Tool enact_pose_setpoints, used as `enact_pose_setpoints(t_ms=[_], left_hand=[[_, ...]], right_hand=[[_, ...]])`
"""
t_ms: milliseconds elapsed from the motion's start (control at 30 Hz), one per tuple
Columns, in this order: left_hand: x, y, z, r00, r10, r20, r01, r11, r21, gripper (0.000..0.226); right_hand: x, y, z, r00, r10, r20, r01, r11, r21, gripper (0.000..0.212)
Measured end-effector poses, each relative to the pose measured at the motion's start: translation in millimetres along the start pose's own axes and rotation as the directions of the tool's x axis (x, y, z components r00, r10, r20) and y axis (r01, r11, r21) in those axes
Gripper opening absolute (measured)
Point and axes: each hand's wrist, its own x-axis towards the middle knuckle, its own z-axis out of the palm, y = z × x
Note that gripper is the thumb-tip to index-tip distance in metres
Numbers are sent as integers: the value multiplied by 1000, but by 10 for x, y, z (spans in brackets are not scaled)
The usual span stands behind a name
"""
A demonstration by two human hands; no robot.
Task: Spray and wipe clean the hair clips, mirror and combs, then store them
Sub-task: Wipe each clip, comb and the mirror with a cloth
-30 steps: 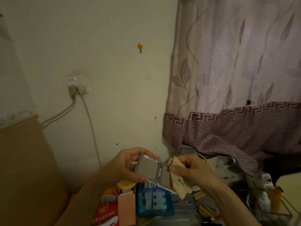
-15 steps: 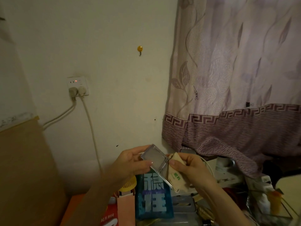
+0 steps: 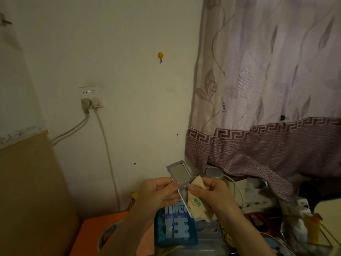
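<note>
My left hand (image 3: 158, 193) pinches the open folding mirror (image 3: 181, 182) near its hinge while my right hand (image 3: 212, 193) grips a beige cloth (image 3: 198, 200) against its lower leaf.

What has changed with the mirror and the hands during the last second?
The folding mirror turned: its upper leaf now points up, the lower one down. The left hand kept holding it at the hinge; the right hand kept pressing the cloth on the lower leaf.
</note>
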Motion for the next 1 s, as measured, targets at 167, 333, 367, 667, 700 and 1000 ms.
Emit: enact_pose_setpoints(t_ms=[167, 333, 367, 667, 700, 1000], left_hand=[[-40, 15, 18, 1000, -25, -2, 25, 1000, -17, 8], [-61, 14, 36, 999, -45, -18, 44, 999, -28, 11], [-63, 10, 36, 999, -47, -22, 47, 999, -27, 10], [-66, -3, -17, 998, -60, -23, 60, 998, -16, 8], [-64, -10, -23, 998, -65, -18, 64, 998, -15, 8], [-68, -26, 1, 995, -91, 42, 91, 996, -6, 12]], right_hand=[[-47, -25, 47, 1000, 23, -7, -23, 999, -26, 7], [-97, -50, 84, 1000, 16, 3, -16, 1000, 1, 10], [-105, -44, 92, 1000, 11, 0, -11, 1000, -15, 11], [-102, -2, -68, 1000, -7, -13, 6, 992, -124, 24], [-92, -17, -96, 999, 11, -41, -15, 994, -105, 27], [8, -115, -121, 991, 89, 96, -77, 990, -120, 14]])
